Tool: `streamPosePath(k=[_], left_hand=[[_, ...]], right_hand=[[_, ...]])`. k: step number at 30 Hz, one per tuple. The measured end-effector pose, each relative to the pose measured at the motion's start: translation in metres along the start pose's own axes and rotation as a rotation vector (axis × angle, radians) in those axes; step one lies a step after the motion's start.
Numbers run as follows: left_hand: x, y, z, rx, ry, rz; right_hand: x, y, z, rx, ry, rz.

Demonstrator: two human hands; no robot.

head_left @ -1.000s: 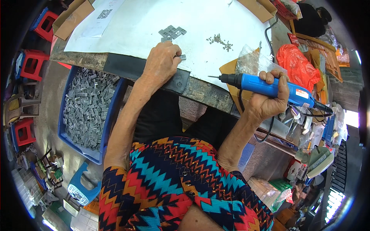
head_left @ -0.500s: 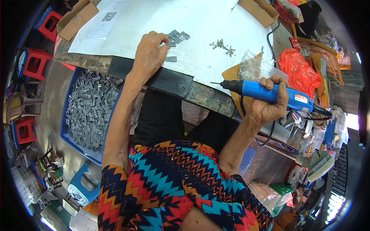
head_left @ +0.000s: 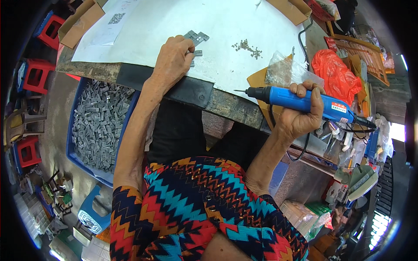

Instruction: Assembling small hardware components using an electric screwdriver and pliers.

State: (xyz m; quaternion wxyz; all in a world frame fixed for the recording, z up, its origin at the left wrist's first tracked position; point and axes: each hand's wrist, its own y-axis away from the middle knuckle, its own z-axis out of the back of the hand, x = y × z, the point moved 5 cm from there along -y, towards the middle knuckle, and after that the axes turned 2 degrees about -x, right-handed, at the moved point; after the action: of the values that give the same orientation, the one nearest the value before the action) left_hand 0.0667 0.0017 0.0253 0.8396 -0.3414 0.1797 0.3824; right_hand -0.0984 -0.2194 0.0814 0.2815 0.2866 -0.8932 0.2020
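My left hand point(head_left: 173, 57) is over the near edge of the white-covered table, its thumb and fingers closed on a small flat grey plastic part point(head_left: 198, 53). Another grey part point(head_left: 192, 63) lies partly hidden under the hand. Just beyond the fingertips is a small group of similar grey parts point(head_left: 201, 37). My right hand point(head_left: 303, 111) is wrapped round a blue electric screwdriver point(head_left: 285, 98) with a black nose. Its thin bit points left, above the table's front edge. Several tiny screws point(head_left: 247, 48) are scattered on the white sheet, farther off.
A blue bin point(head_left: 69, 145) full of grey parts stands at left below the table. Cardboard boxes point(head_left: 82, 22) sit at the table's far corners. A clear plastic bag point(head_left: 281, 69) and a red bag point(head_left: 333, 74) lie at right. The screwdriver's black cable point(head_left: 300, 154) loops below my right hand.
My left hand has drawn a grey part slightly toward me and to the right, away from the group. The screwdriver stays in my right hand, nearly unmoved. The whole view has shifted a little.
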Motion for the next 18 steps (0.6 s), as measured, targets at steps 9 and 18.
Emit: streamPosePath(k=[9, 18], left_hand=[[-0.027, -0.002, -0.017, 0.088, -0.003, -0.086], [-0.029, 0.01, -0.024, 0.085, 0.028, -0.029]], right_hand=[[0.0, 0.004, -0.015, 0.062, 0.086, 0.043], [-0.017, -0.006, -0.058, 0.281, 0.203, 0.023]])
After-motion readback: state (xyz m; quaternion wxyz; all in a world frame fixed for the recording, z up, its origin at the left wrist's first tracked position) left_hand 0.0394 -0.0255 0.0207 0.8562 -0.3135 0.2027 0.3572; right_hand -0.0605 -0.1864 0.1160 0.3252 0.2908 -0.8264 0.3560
